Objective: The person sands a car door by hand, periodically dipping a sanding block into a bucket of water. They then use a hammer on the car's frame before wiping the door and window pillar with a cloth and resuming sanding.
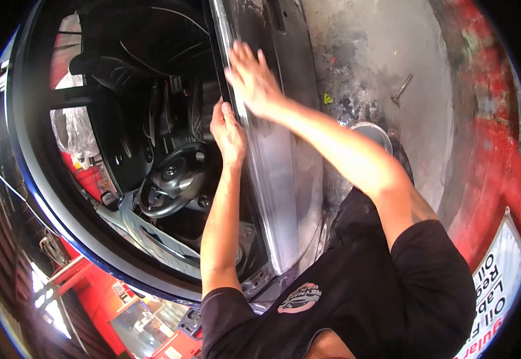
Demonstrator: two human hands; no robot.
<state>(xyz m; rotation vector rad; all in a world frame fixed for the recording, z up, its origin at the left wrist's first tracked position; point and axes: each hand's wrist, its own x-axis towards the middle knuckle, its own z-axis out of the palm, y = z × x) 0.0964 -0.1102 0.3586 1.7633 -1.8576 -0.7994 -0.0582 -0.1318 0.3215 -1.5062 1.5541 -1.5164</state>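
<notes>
A car door with bare, greyish metal stands open, its top edge running up the middle of the view. My left hand is on the inner side of that edge, thumb up and fingers curled against it. Farther up, my right hand lies on the outer side of the door near the edge, palm down with fingers stretched and slightly blurred. No tool shows in either hand.
Left of the door are the car's steering wheel and dark seats. A hammer-like tool and a round, light-rimmed object are on the floor at right. A lettered sign stands lower right.
</notes>
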